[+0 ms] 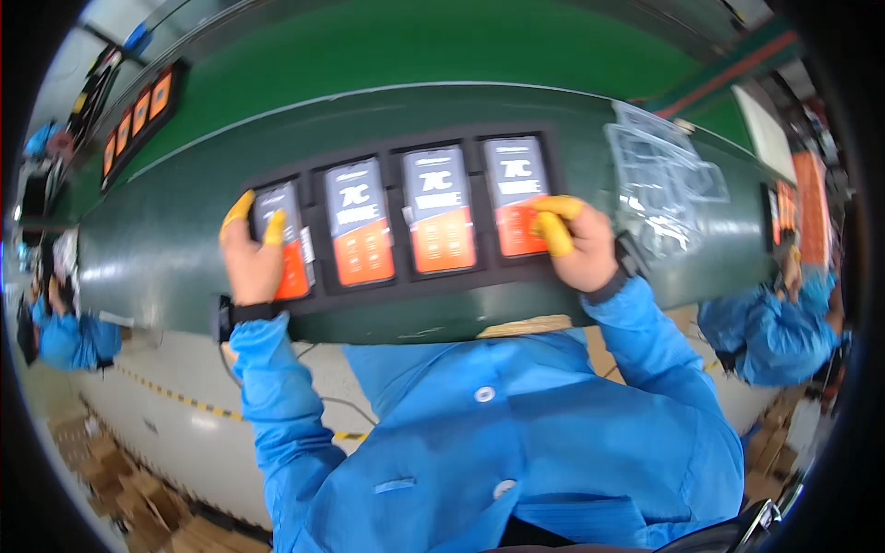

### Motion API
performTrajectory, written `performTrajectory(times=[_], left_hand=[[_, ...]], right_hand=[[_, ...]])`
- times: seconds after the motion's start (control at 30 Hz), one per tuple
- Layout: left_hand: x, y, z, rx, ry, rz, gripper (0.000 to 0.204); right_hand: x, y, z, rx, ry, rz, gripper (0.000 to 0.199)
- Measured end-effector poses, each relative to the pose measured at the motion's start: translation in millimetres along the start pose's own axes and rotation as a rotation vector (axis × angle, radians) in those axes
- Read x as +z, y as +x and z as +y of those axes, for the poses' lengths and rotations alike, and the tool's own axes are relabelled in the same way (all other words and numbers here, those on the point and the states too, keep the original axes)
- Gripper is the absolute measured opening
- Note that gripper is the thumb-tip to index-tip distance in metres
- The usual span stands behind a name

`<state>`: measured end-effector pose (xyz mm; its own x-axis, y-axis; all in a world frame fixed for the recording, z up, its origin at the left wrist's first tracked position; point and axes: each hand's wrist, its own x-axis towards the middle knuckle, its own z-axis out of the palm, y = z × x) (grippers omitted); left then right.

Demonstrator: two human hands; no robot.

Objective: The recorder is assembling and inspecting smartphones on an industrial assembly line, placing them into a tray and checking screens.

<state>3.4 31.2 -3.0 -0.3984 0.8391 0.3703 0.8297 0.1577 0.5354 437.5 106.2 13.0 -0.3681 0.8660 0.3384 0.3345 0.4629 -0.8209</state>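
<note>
Dark green desk [175, 249] crosses the workspace, its edges bowed by the lens, with a brighter green surface [387, 46] beyond. On it, directly before the person, lies 1 black tray [406, 287] bearing 4 phones [442, 212] side by side in a row, each in its own compartment. Each phone is an upright rectangle with rounded corners; its face is grey above and orange below, split by a slanting line, with large white lettering and rows of small pale marks. Beside the leftmost phone's right edge shows 1 white strip [307, 244].

2 bare hands are at the tray, yellow covers on their visible fingertips. The left hand [251, 263] is partly open at the tray's left end, a finger at the outer edge and the thumb over the leftmost phone; whether it grips either, I cannot tell. The right hand [583, 244] is curled, fingertips close together over the rightmost phone's right side; I cannot tell whether it has hold of anything.

To the tray's right lies a loose pile of clear plastic pieces [659, 166], too overlapped to count. Farther off, 1 dark tray of orange-faced items [175, 88] stands at upper left. 2 co-workers in blue appear, 1 at the left [74, 327] and 1 at the right [770, 332].
</note>
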Motion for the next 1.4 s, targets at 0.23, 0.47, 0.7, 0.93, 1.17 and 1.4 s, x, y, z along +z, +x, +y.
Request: performTrajectory(times=[0.23, 0.47, 0.7, 0.93, 1.17, 1.4], left_hand=[[3, 0, -31, -0.133, -0.223, 0.000, 0.045], [-5, -15, -35, -0.315, -0.404, -0.025, 0.045], [-26, -71, -23, -0.366, -0.325, 0.019, 0.045], [-15, -73, -12, -0.395, -0.277, 0.103, 0.042], [-29, -85, -10, -0.410, -0.506, 0.086, 0.039], [-64, -74, -11, -0.112, -0.204, -0.030, 0.029]], right_hand=[[5, 1, 7, -0.061, 0.080, 0.110, 0.014], [-25, -36, 2, 0.050, 0.049, 0.255, 0.015], [-57, -67, 16, 0.092, 0.040, 0.316, 0.015], [-49, -49, 9, 0.112, -0.030, 0.213, 0.016], [-13, -31, -23, -0.188, -0.116, 0.230, 0.017], [28, -39, -37, -0.246, -0.121, 0.124, 0.016]])
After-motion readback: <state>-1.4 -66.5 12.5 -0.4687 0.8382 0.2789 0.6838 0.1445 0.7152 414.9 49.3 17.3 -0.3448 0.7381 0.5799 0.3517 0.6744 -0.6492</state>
